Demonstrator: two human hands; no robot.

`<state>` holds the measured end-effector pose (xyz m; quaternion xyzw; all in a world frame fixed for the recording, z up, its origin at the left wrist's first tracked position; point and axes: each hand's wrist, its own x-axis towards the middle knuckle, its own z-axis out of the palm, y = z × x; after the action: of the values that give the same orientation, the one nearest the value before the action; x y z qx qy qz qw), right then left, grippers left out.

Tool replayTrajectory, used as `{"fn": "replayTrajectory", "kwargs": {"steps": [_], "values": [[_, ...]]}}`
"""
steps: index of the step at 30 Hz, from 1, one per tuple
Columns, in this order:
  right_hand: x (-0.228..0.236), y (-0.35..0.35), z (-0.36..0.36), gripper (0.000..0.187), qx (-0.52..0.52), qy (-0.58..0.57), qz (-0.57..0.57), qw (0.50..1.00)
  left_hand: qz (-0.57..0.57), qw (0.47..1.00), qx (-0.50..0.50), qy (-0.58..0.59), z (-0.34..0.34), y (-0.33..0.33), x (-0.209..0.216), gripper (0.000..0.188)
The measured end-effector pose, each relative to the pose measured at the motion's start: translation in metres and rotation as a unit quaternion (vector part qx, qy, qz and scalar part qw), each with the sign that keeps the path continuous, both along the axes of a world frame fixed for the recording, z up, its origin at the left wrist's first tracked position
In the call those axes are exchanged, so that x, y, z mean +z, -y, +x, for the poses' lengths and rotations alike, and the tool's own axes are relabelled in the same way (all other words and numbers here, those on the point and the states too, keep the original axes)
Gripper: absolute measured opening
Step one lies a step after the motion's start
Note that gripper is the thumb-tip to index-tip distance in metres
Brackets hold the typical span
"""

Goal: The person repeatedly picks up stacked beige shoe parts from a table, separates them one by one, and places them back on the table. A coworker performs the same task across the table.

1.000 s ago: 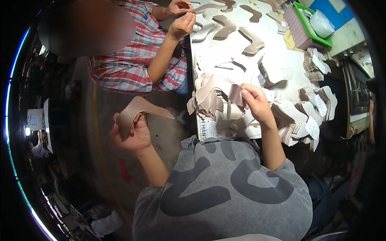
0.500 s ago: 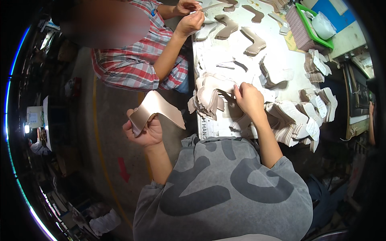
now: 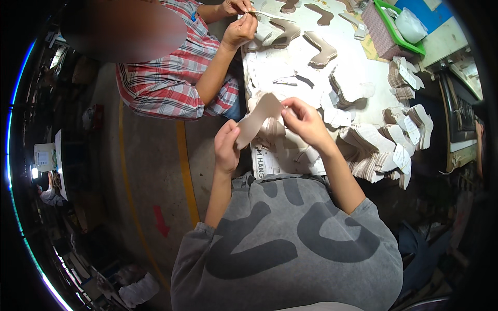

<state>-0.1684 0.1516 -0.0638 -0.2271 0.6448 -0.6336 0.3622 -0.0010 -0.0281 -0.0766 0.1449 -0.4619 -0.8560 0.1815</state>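
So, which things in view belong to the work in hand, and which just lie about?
Seemingly in use:
beige piece in the left hand
right hand at its edge
similar stacked pieces

Seemingly lying about:
green-rimmed basket
plastic bag inside

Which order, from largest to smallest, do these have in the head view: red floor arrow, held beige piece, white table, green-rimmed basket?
1. White table
2. Green-rimmed basket
3. Held beige piece
4. Red floor arrow
Apparent size only.
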Motion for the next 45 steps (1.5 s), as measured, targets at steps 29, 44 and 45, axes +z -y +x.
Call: {"fn": "replayTrajectory", "kwargs": {"steps": [29,44,45], "values": [[0.042,-0.048,0.037,0.018,-0.015,-0.05,-0.032,0.998,-0.072,0.965,-0.238,0.078,-0.011,-0.056,0.011,0.058],[-0.041,-0.089,0.027,0.055,-0.055,-0.434,0.355,0.826,-0.616,0.745,0.075,0.247,-0.062,-0.006,0.002,0.038],[-0.036,-0.092,0.028,0.054,-0.047,-0.431,0.345,0.833,-0.625,0.736,0.107,0.236,-0.062,-0.008,0.002,0.04]]}}
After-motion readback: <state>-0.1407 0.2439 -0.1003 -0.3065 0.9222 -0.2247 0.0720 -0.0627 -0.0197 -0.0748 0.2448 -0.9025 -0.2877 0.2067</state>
